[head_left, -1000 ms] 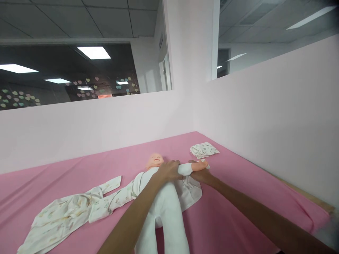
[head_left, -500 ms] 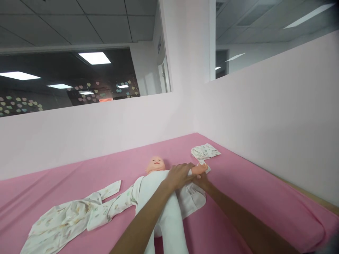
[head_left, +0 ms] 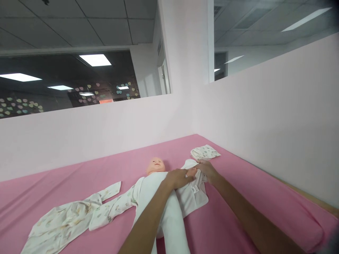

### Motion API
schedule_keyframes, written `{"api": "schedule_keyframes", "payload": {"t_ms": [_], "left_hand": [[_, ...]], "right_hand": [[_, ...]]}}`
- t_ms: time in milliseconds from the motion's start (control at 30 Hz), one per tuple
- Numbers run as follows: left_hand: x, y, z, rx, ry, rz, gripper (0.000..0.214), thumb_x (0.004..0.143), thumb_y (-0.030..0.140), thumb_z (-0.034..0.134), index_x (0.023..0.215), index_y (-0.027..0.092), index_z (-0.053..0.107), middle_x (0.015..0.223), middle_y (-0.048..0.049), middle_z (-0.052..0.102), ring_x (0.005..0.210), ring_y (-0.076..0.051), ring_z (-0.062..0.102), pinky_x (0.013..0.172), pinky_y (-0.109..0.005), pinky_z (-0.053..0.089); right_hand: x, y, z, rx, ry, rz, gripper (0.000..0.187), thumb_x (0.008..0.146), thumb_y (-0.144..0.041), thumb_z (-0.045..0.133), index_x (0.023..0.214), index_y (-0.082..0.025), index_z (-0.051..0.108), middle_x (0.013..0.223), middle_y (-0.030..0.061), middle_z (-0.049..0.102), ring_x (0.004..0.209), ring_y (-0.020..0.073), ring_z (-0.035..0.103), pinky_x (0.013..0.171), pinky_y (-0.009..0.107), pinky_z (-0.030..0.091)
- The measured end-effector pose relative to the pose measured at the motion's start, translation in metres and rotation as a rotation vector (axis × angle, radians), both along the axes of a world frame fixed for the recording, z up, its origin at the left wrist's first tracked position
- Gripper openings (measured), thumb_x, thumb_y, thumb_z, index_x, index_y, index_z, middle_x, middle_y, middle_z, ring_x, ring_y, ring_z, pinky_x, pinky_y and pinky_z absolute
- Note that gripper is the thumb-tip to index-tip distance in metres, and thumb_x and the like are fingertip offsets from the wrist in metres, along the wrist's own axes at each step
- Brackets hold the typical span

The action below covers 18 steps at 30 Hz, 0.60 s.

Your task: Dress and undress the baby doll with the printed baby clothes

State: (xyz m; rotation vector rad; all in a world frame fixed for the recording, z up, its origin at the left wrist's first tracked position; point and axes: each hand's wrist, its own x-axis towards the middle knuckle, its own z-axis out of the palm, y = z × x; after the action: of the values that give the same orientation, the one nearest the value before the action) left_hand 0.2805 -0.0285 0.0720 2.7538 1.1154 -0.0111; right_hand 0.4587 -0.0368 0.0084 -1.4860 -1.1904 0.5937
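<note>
A baby doll (head_left: 156, 166) with a white cloth body lies on its back on the pink bed. Its arm at the left is in the patterned sleeve of a baby shirt (head_left: 194, 199), whose plain white inside and label show at the right. My left hand (head_left: 178, 179) is closed over the doll's other arm near the wrist; the small doll hand (head_left: 192, 172) sticks out past my fingers. My right hand (head_left: 209, 170) pinches the white shirt cloth just beyond that doll hand. Part of the doll's torso is hidden by my left forearm.
Another patterned baby garment (head_left: 58, 224) is spread at the left, partly touching the shirt sleeve. A folded patterned cloth (head_left: 205, 152) lies near the far right corner. White walls (head_left: 106, 132) with windows border the pink bed sheet (head_left: 238, 211) at the back and right.
My right hand has moved up from under the doll's wrist to the shirt cloth beside it. The doll's hand has shifted left, and the shirt cloth has been drawn up around it.
</note>
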Motion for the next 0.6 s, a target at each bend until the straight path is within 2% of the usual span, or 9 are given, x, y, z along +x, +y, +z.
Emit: {"api": "schedule_keyframes", "payload": {"t_ms": [133,233,300,367,467,600], "left_hand": [[0.000,-0.004,-0.002,0.029,0.016,0.016,0.058,0.087,0.065,0.031,0.109,0.022,0.061,0.107,-0.0092,0.069,0.094,-0.028,0.065,0.072,-0.035,0.048],[0.001,-0.004,-0.005,0.082,0.001,0.043,0.055,0.091,0.058,0.028,0.114,0.019,0.059,0.113,-0.0130,0.067,0.097,-0.029,0.065,0.074,-0.036,0.050],[0.002,-0.004,-0.008,0.115,0.003,0.043,0.047,0.091,0.049,0.034,0.115,0.016,0.059,0.116,-0.0158,0.065,0.100,-0.030,0.063,0.078,-0.037,0.050],[0.003,-0.004,-0.010,0.136,0.021,0.030,0.035,0.087,0.035,0.046,0.109,0.014,0.063,0.114,-0.0168,0.066,0.101,-0.030,0.063,0.081,-0.037,0.050],[0.002,-0.006,-0.011,0.161,0.043,0.022,0.029,0.077,0.019,0.056,0.103,0.013,0.066,0.111,-0.0176,0.067,0.103,-0.031,0.062,0.085,-0.037,0.049],[-0.020,-0.018,-0.004,0.197,0.004,0.048,0.028,0.077,0.025,0.057,0.100,0.013,0.067,0.108,-0.0169,0.067,0.101,-0.030,0.063,0.085,-0.039,0.049]], "right_hand": [[-0.011,-0.011,0.011,0.023,-0.073,-0.076,0.020,0.066,-0.026,0.050,0.082,-0.018,0.060,0.080,0.0042,0.063,0.079,0.0216,0.059,0.067,0.029,0.045],[-0.029,-0.023,0.015,0.041,-0.269,-0.171,0.020,0.069,-0.025,0.048,0.084,-0.021,0.059,0.096,0.0058,0.059,0.089,0.0232,0.057,0.076,0.033,0.043],[-0.042,-0.030,0.014,0.067,-0.402,-0.174,0.023,0.072,-0.023,0.043,0.088,-0.021,0.059,0.100,0.0067,0.057,0.091,0.0226,0.057,0.079,0.034,0.043],[-0.055,-0.036,0.011,0.122,-0.422,-0.068,0.028,0.073,-0.020,0.040,0.094,-0.021,0.058,0.103,0.0076,0.058,0.095,0.0220,0.058,0.084,0.034,0.044],[-0.067,-0.044,0.008,0.189,-0.276,0.126,0.034,0.075,-0.021,0.040,0.104,-0.019,0.056,0.108,0.0094,0.059,0.104,0.0223,0.057,0.090,0.034,0.044],[-0.070,-0.065,0.001,0.114,-0.068,0.261,0.050,0.080,-0.033,0.048,0.128,-0.019,0.045,0.122,0.0106,0.057,0.106,0.0229,0.058,0.086,0.033,0.048]]}}
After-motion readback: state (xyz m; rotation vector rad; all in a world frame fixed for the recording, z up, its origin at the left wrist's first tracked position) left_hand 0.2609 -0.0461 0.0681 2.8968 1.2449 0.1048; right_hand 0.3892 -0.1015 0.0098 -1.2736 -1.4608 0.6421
